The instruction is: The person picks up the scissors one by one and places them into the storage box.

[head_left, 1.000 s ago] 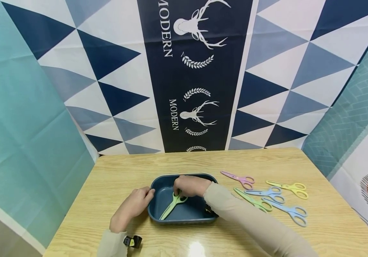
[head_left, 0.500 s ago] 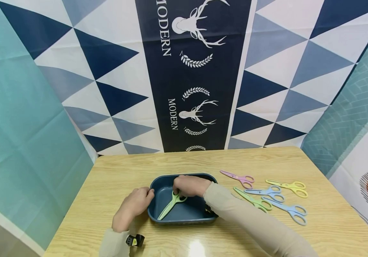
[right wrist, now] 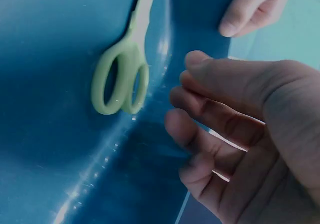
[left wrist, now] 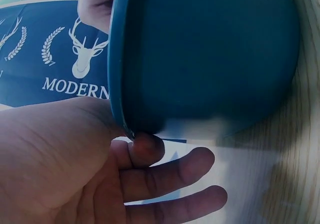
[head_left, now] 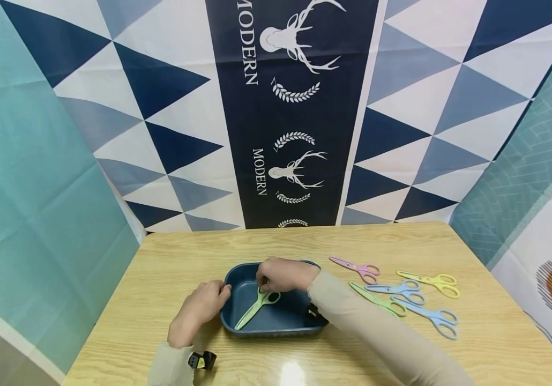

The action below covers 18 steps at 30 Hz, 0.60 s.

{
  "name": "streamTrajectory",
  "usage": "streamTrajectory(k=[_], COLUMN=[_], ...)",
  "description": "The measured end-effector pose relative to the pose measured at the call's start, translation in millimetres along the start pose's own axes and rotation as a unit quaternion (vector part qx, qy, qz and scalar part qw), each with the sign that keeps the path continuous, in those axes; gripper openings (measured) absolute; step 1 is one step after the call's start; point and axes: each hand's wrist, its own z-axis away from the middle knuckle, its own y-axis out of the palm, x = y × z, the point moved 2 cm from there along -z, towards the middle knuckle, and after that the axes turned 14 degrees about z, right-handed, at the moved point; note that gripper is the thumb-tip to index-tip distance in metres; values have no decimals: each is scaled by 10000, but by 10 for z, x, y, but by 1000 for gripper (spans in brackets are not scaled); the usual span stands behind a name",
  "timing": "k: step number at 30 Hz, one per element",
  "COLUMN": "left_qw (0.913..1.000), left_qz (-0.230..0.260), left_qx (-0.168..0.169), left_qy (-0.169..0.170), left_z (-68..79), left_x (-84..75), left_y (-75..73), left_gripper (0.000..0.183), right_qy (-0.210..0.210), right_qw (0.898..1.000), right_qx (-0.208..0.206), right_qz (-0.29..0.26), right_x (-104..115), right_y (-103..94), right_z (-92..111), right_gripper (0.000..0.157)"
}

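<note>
Inside a dark blue tub (head_left: 276,333) lies a pair of green scissors (head_left: 249,316), blades toward the near left corner. My right hand (head_left: 285,273) hovers over the scissors' handle loops. In the right wrist view its loosely bent fingers (right wrist: 200,104) stand apart from the scissors and hold nothing. At the tub's left end, my left hand (head_left: 200,305) pinches the rim between thumb and index finger. The left wrist view shows the index fingertip against the tub's corner, with the other fingers extended below; the thumb is mostly hidden there.
Right of the tub, several scissors lie on the wooden table (head_left: 184,252): pink scissors (head_left: 357,267), yellow scissors (head_left: 423,278), another green pair (head_left: 370,296) and two blue pairs, the nearer blue scissors (head_left: 423,309) lowest. A patterned cloth (head_left: 184,145) hangs behind the table.
My right hand has let go of the green scissors and risen slightly off their handles; the scissors stay in the tub. My left hand keeps its hold on the rim.
</note>
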Motion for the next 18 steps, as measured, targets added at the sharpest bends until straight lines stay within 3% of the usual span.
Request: streamTrajectory(k=[11, 18], left_qw=[9999, 9999], left_qz=[102, 103], left_qx=[70, 50], left_qy=[37, 37], left_z=[9, 2], left_x=[14, -4], left_y=[-3, 8], left_gripper=[33, 33], right_qy=[25, 100], right_qw=[9988, 9955], right_qx=[-387, -854], right_qz=[-289, -410], right_x=[-3, -37], right_y=[-179, -265], right_z=[203, 350], right_gripper=[29, 32])
